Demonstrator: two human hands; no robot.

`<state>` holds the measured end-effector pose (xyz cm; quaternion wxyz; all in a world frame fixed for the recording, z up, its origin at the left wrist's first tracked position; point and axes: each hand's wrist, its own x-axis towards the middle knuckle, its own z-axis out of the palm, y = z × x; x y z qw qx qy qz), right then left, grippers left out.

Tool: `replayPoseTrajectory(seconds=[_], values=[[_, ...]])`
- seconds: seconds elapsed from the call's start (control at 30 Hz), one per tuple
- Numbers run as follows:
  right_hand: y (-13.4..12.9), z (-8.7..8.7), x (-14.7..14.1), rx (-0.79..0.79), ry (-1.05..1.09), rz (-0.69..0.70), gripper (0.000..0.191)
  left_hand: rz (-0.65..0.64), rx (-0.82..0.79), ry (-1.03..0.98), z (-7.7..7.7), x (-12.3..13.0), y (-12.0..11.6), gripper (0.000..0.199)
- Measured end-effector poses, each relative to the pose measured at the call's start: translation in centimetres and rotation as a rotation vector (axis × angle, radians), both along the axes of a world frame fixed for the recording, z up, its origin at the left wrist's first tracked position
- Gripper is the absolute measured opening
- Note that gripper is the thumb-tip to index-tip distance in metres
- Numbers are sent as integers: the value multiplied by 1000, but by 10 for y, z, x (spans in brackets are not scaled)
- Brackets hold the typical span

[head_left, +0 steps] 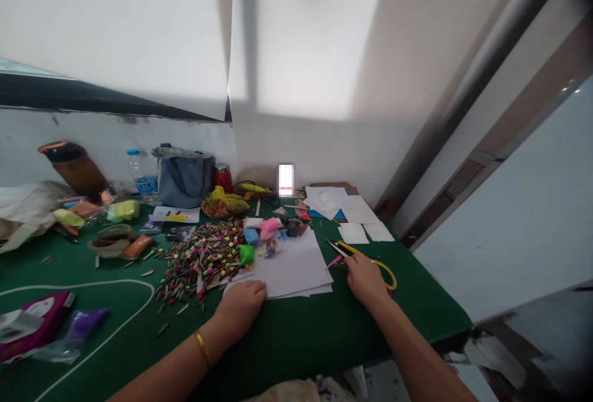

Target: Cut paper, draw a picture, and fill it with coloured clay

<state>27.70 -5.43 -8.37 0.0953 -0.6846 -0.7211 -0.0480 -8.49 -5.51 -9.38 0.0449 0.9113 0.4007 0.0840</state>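
My left hand point(241, 309) rests at the front left edge of white paper sheets point(296, 272), its fingers together and bent over the edge; what lies under them is hidden. On the right, my right hand point(365, 278) is closed at scissors point(386, 271) with yellow handles, near the middle of them, their blades pointing back left. A pink strip point(334, 261) lies beside the blades. Left of the sheets spreads a pile of striped seeds point(194, 260) mixed with coloured balls. Small packs of pink point(270, 225), blue and green point(246, 255) clay lie between pile and sheets.
Along the wall stand a blue bag point(185, 180), a water bottle point(144, 176), a red flask point(223, 177) and a dark tumbler point(76, 167). White squares point(354, 233) lie back right. A white cable point(115, 328) curves across the green table point(287, 334) at the left, near a magenta box point(41, 328).
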Motion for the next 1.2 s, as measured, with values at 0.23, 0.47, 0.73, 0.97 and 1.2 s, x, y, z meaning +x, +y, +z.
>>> replayPoseTrajectory(seconds=[0.23,0.47,0.73,0.97,1.2], values=[[10,4,-98,-20,279,472,45,-105,-9,-117,11,1,21,35],[29,-15,-140,-326,164,589,68,-175,-38,-57,2,-19,62,47],[8,-15,-128,-360,202,580,66,-58,-16,-85,9,-30,87,42],[5,-5,-115,-251,289,618,49,-29,11,-129,-1,-4,52,37],[92,-2,-117,-164,319,558,45,9,-27,-70,-5,6,38,42]])
